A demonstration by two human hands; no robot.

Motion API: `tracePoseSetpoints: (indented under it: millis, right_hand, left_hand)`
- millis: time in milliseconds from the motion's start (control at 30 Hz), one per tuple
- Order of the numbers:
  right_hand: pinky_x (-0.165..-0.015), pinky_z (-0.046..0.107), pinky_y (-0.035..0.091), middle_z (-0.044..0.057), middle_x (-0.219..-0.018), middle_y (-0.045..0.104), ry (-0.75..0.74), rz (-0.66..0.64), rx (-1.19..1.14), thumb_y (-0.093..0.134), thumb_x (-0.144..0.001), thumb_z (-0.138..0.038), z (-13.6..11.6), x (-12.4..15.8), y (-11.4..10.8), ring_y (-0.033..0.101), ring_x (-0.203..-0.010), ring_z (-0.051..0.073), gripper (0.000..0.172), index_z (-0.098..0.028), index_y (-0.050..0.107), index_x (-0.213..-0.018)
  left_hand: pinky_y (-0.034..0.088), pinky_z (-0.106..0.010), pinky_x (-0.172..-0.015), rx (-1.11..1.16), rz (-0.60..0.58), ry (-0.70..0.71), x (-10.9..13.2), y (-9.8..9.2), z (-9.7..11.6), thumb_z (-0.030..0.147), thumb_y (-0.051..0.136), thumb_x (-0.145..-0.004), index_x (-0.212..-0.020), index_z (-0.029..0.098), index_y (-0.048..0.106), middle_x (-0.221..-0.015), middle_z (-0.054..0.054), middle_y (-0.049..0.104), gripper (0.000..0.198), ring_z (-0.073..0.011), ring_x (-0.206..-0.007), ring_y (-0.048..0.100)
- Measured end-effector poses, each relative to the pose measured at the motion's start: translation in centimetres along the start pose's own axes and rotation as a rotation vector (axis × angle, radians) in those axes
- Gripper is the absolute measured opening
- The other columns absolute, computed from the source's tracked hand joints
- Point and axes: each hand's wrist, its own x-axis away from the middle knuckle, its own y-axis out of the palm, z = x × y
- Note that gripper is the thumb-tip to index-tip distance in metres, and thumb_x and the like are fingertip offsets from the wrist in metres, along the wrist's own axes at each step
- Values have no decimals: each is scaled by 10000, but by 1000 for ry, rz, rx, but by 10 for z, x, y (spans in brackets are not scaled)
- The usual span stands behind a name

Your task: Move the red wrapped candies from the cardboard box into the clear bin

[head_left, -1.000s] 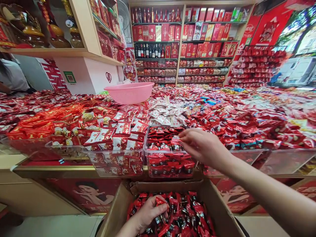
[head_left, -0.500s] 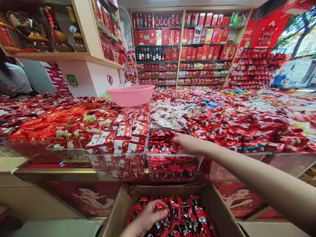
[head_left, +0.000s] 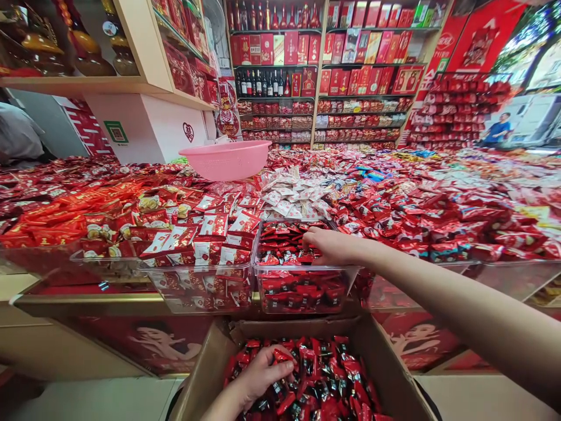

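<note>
My right hand (head_left: 329, 245) reaches into a clear plastic bin (head_left: 302, 292) on the counter, palm down on the red-and-black candy packets (head_left: 280, 248) that fill it, fingers curled onto them. Lower down, my left hand (head_left: 262, 373) is in an open cardboard box (head_left: 205, 374) full of the same red-and-black packets (head_left: 333, 380), its fingers closed round a bunch of them.
A neighbouring clear bin (head_left: 201, 286) holds red-and-white packets. White-wrapped sweets (head_left: 294, 196) and a pink basin (head_left: 227, 159) sit behind. Red packets cover the whole counter. Shelves of red boxes and bottles (head_left: 324, 58) line the back wall. A person (head_left: 20, 137) stands at far left.
My right hand has moved left and down from above the bin's edge into the bin, onto its packets. My left hand has stayed in the box, still gripping packets.
</note>
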Motion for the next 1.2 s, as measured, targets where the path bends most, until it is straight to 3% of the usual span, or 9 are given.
tracePoseSetpoints:
  millis: [433,533,633,700,800,867,967,1067,1200]
  right_hand:
    - [-700,283,408,97,-942,499,-20,12,-22,600,-622,-260,8,-3,6,515,-838,206,405,-159,499,-1001]
    - [-743,286,395,89,-940,517,-55,196,-116,539,-688,-256,-1,11,-6,495,-874,184,304,-157,519,-974]
    - [-725,269,394,54,-844,547,-109,389,-255,437,-765,-241,-36,44,-9,499,-811,145,169,-172,542,-879]
    - [-667,242,405,24,-747,554,-134,367,-382,402,-782,-231,-67,67,9,505,-721,122,155,-194,548,-818]
    - [-641,253,428,45,-802,559,-35,172,-533,490,-709,-224,-105,86,71,521,-741,154,158,-203,552,-852]
    - [-740,301,423,98,-1009,511,147,201,-705,614,-593,-242,-116,85,122,498,-901,211,475,-186,472,-1042]
    - [-766,315,421,50,-959,547,316,303,-1040,629,-574,-222,-115,75,178,522,-882,201,552,-226,419,-1085]
    - [-637,297,456,3,-801,583,400,347,-1325,635,-571,-254,-109,69,197,561,-730,184,389,-231,513,-939]
    - [-493,270,450,-4,-712,575,381,246,-1692,609,-609,-352,-105,73,188,543,-607,151,387,-209,543,-963]
  left_hand:
    - [361,-243,-647,-28,46,36,-1,-2,0,375,546,-687,-734,147,550,-613,8,604,233,-126,-625,521]
    - [379,-247,-630,82,52,-8,-2,-1,1,341,603,-640,-767,156,547,-632,8,611,232,-133,-634,535]
    - [397,-288,-692,226,64,-27,-2,4,5,287,686,-545,-874,178,539,-747,-8,628,376,-168,-724,557]
    - [389,-318,-738,298,77,14,0,10,10,281,704,-520,-903,187,535,-798,-19,626,428,-185,-767,557]
    - [380,-323,-755,352,107,87,2,21,17,287,699,-534,-851,187,540,-798,-19,614,367,-184,-780,549]
    - [378,-304,-753,369,135,151,2,27,21,275,688,-557,-853,190,528,-788,-10,601,347,-171,-785,538]
    - [392,-258,-682,332,164,207,3,33,25,246,659,-601,-879,196,496,-756,8,575,326,-135,-724,527]
    - [390,-217,-568,287,160,190,5,33,30,216,641,-624,-878,200,476,-760,18,567,304,-107,-640,511]
    - [419,-263,-675,412,154,189,8,31,35,182,631,-640,-921,188,477,-866,-14,589,320,-140,-757,542]
